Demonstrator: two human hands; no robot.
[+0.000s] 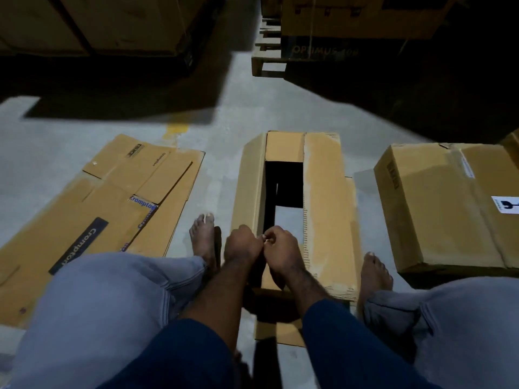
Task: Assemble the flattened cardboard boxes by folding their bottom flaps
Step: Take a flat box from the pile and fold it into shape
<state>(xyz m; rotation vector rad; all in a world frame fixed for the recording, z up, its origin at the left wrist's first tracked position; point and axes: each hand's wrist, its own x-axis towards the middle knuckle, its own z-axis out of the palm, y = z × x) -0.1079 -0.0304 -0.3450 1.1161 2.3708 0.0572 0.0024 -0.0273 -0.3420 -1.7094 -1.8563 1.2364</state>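
Observation:
An upright cardboard box (325, 209) stands on the floor between my bare feet. Its long right flap lies flat, its left flap (248, 192) is folded over, and a dark opening (283, 181) stays between them. A short flap (283, 148) is folded in at the far end. My left hand (243, 245) and right hand (282, 252) meet at the near end of the opening. Both have curled fingers, and their fingertips pinch together at the inner edge of the left flap. Flattened boxes (92, 217) lie in a stack on the floor to the left.
A closed cardboard box (449, 209) stands to the right. Stacked cartons (92, 21) and a wooden pallet (269, 51) with more cartons fill the dark background. My knees in grey trousers frame the lower view. Grey concrete floor (219, 169) runs between the boxes.

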